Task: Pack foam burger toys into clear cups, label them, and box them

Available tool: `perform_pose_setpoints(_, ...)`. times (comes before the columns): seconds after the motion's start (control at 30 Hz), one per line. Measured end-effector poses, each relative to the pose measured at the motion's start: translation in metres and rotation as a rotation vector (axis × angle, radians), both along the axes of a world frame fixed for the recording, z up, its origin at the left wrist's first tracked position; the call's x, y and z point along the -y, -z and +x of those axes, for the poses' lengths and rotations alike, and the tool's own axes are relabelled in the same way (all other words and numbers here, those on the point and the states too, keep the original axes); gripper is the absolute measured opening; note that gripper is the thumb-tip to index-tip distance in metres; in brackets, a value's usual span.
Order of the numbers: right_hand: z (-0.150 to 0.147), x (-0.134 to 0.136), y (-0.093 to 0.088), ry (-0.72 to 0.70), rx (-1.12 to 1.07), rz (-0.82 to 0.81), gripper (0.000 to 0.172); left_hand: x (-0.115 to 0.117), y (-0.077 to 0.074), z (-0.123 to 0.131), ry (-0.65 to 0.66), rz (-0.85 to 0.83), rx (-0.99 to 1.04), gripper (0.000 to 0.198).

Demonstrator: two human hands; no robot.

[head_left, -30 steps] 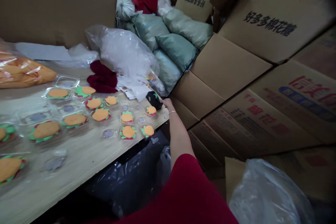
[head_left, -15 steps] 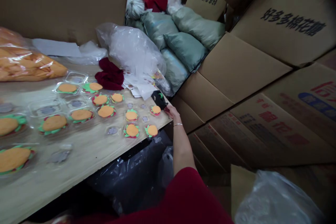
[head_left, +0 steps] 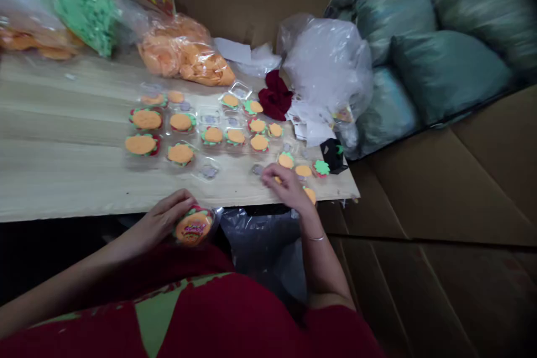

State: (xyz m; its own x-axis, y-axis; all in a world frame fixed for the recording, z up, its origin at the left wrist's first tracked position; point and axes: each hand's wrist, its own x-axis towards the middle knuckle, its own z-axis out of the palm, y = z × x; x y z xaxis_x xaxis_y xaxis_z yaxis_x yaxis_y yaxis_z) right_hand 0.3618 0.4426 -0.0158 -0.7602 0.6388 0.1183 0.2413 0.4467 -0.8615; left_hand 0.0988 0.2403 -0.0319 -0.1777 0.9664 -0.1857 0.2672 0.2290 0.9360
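Observation:
My left hand (head_left: 170, 218) grips a clear plastic pack (head_left: 193, 226) just off the table's front edge. Inside the pack is an orange-topped toy-like burger with a printed label. My right hand (head_left: 289, 184) hovers low over the small burgers near the table's right end, fingers curled and somewhat blurred. A bit of orange bun shows by its fingertips; whether they hold it is hidden. Around it lie a small burger (head_left: 286, 160), an orange bun piece (head_left: 302, 170) and a green-topped piece (head_left: 321, 168) beside a black crumpled bag (head_left: 332, 155).
Larger burgers (head_left: 146, 118) in clear trays spread leftward across the wooden table (head_left: 75, 179). Behind them are bags of orange pieces (head_left: 184, 50) and green pieces (head_left: 86, 17), a dark red cloth (head_left: 276, 95) and a big clear bag (head_left: 331, 61). Cardboard boxes (head_left: 453, 162) border the right side.
The view has swung left. My right hand has come back from beside the black bag towards me. My left hand and the pack are now in sight. The burger beside the bag now shows green on top.

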Motion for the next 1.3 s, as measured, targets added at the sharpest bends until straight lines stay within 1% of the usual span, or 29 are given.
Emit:
perform_pose_setpoints(0.03,-0.025,0.017,-0.005,-0.229,0.006,-0.028,0.021,-0.003,-0.007,0.002,0.017,-0.033,0.013,0.034)
perform_pose_setpoints(0.07,-0.048,0.031,-0.010,-0.425,0.019,-0.051,0.020,-0.005,-0.014,0.003,0.022,-0.061,0.026,0.035)
perform_pose_setpoints(0.1,-0.069,0.041,-0.013,-0.572,0.040,-0.064,0.019,-0.006,-0.019,0.004,0.014,-0.077,0.030,0.035)
perform_pose_setpoints(0.13,-0.085,0.048,-0.015,-0.679,0.067,-0.067,0.017,-0.005,-0.023,0.003,0.005,-0.084,0.021,0.035)
perform_pose_setpoints(0.17,-0.099,0.051,-0.016,-0.748,0.102,-0.058,0.016,-0.003,-0.026,0.002,0.006,-0.094,0.014,0.036)
perform_pose_setpoints(0.23,-0.117,0.052,-0.016,-0.799,0.184,-0.007,0.013,0.003,-0.027,-0.003,0.021,-0.103,0.007,0.036)
perform_pose_setpoints(0.33,-0.130,0.053,-0.019,-0.828,0.298,0.076,0.012,0.012,-0.020,-0.011,0.056,-0.073,0.031,0.036)
perform_pose_setpoints(0.4,-0.136,0.057,-0.022,-0.833,0.364,0.091,0.012,0.017,-0.014,-0.013,0.071,-0.042,0.059,0.035)
perform_pose_setpoints(0.47,-0.141,0.061,-0.023,-0.792,0.411,0.048,0.012,0.021,-0.010,-0.013,0.075,-0.035,0.075,0.034)
perform_pose_setpoints(0.53,-0.144,0.062,-0.019,-0.735,0.401,-0.039,0.024,0.026,-0.010,-0.015,0.061,-0.043,0.078,0.035)
perform_pose_setpoints(0.57,-0.144,0.062,-0.016,-0.694,0.360,-0.076,0.029,0.028,-0.011,-0.016,0.046,-0.047,0.078,0.035)
perform_pose_setpoints(0.6,-0.143,0.061,-0.014,-0.629,0.300,-0.088,0.029,0.030,-0.012,-0.018,0.025,-0.051,0.079,0.035)
perform_pose_setpoints(0.63,-0.141,0.061,-0.012,-0.544,0.232,-0.070,0.023,0.032,-0.014,-0.021,0.001,-0.056,0.079,0.036)
perform_pose_setpoints(0.7,-0.136,0.064,-0.011,-0.361,0.106,0.024,0.011,0.036,-0.016,-0.027,-0.045,-0.060,0.079,0.036)
perform_pose_setpoints(0.73,-0.133,0.068,-0.012,-0.297,0.069,0.085,0.013,0.037,-0.017,-0.029,-0.062,-0.061,0.078,0.036)
perform_pose_setpoints(0.77,-0.131,0.073,-0.013,-0.270,0.055,0.143,0.017,0.038,-0.017,-0.031,-0.076,-0.059,0.077,0.036)
perform_pose_setpoints(0.83,-0.131,0.087,-0.015,-0.310,0.076,0.220,0.021,0.041,-0.016,-0.033,-0.092,-0.052,0.084,0.035)
perform_pose_setpoints(0.9,-0.136,0.100,-0.014,-0.383,0.127,0.222,0.023,0.044,-0.015,-0.033,-0.097,-0.046,0.083,0.034)
perform_pose_setpoints(0.93,-0.140,0.106,-0.012,-0.428,0.153,0.190,0.022,0.046,-0.015,-0.032,-0.098,-0.041,0.075,0.034)
perform_pose_setpoints(1.07,-0.160,0.122,-0.002,-0.644,0.192,-0.025,0.014,0.059,-0.012,-0.029,-0.090,-0.018,0.048,0.035)
perform_pose_setpoints(1.13,-0.168,0.127,0.003,-0.704,0.174,-0.098,0.012,0.065,-0.007,-0.032,-0.142,0.004,0.091,0.036)
perform_pose_setpoints(1.2,-0.174,0.131,0.010,-0.704,0.159,-0.140,0.012,0.072,-0.001,-0.036,-0.224,0.033,0.216,0.037)
perform_pose_setpoints(1.23,-0.177,0.132,0.014,-0.681,0.156,-0.151,0.015,0.075,0.003,-0.038,-0.288,0.046,0.329,0.038)
perform_pose_setpoints(1.27,-0.181,0.133,0.019,-0.633,0.146,-0.165,0.018,0.079,0.007,-0.039,-0.370,0.055,0.468,0.037)
perform_pose_setpoints(1.3,-0.187,0.135,0.025,-0.556,0.126,-0.188,0.022,0.083,0.011,-0.040,-0.462,0.061,0.616,0.038)
